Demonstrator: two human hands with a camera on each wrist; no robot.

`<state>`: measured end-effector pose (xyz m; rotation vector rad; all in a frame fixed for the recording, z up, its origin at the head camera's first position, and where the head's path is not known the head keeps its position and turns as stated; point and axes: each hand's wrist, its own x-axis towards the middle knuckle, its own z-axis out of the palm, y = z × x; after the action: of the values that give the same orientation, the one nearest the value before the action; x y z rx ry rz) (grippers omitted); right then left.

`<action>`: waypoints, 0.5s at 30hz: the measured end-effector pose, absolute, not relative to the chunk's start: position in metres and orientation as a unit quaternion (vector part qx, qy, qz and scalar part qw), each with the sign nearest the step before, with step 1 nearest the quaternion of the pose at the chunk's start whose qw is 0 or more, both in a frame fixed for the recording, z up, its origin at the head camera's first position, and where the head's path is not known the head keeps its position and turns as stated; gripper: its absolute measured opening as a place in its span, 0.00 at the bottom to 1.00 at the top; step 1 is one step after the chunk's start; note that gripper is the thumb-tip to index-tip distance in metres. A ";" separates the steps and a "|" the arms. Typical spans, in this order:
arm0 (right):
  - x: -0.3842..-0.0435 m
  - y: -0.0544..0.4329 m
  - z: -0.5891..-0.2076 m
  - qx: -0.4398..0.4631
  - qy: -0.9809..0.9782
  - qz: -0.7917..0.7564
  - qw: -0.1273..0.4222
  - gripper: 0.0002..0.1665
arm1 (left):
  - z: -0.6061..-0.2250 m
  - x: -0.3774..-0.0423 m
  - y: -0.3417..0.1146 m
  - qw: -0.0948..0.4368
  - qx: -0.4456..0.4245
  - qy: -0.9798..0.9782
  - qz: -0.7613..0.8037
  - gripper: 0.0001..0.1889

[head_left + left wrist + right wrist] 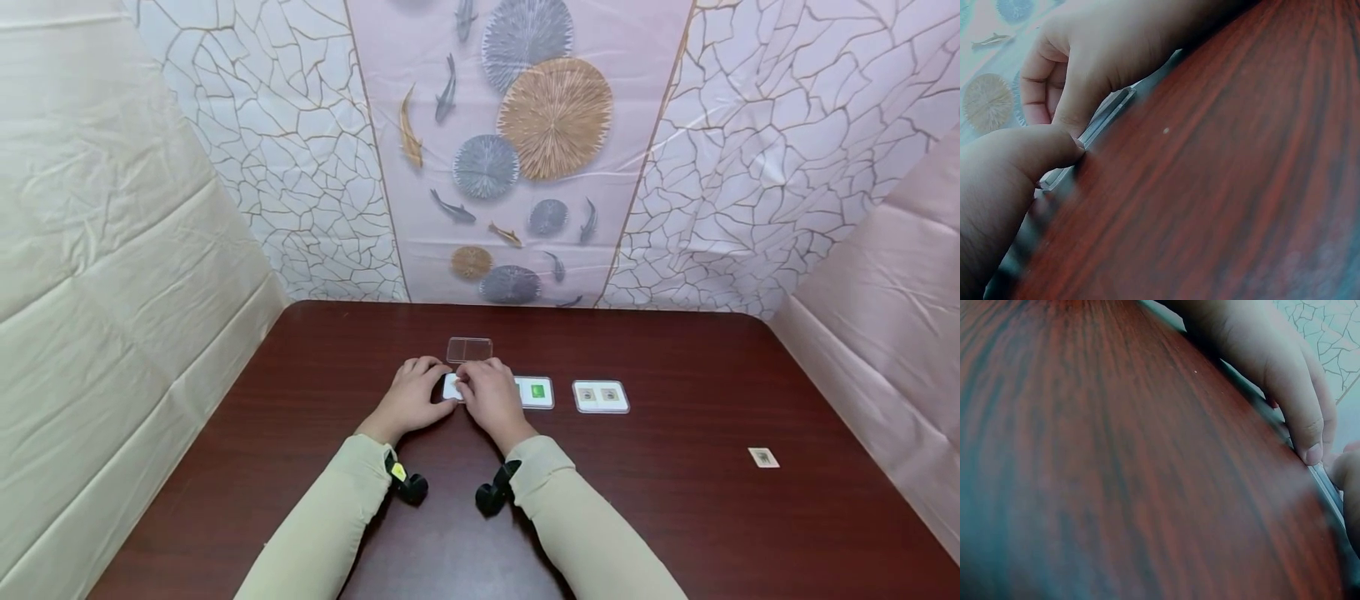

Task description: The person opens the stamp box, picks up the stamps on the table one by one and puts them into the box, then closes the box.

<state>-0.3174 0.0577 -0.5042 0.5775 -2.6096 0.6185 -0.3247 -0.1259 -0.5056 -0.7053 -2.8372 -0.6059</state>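
Observation:
A flat white-backed clear case point(451, 388) lies on the dark red table point(675, 517), mostly covered by my two hands. My left hand point(429, 382) grips its left end with curled fingers. In the left wrist view the left thumb point(1029, 156) presses the thin edge of the case point(1107, 115). My right hand point(474, 383) curls over the case's right part, and in the right wrist view its thumb point(1300, 412) sits on the case's edge point(1329, 484). What the case holds is hidden.
A clear lid point(469, 349) lies just beyond the hands. To the right sit a case with a green card point(536, 392) and a case with two small stamps point(601, 397). A loose small card point(763, 457) lies far right. Draped walls close in three sides.

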 end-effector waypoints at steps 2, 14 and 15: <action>-0.318 0.058 -0.505 0.207 -0.932 0.223 0.198 0.08 | -0.505 -0.324 -0.126 0.077 -0.235 -0.948 -0.203 0.29; -0.320 0.058 -0.505 0.220 -0.925 0.227 0.209 0.05 | -0.506 -0.327 -0.127 0.073 -0.239 -0.947 -0.203 0.28; -0.321 0.057 -0.505 0.220 -0.926 0.224 0.210 0.05 | -0.506 -0.327 -0.127 0.073 -0.240 -0.946 -0.203 0.28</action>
<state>-0.3208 0.0573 -0.5054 0.6114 -2.5737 0.6227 -0.3270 -0.1270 -0.5055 -0.7203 -2.8423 -0.6110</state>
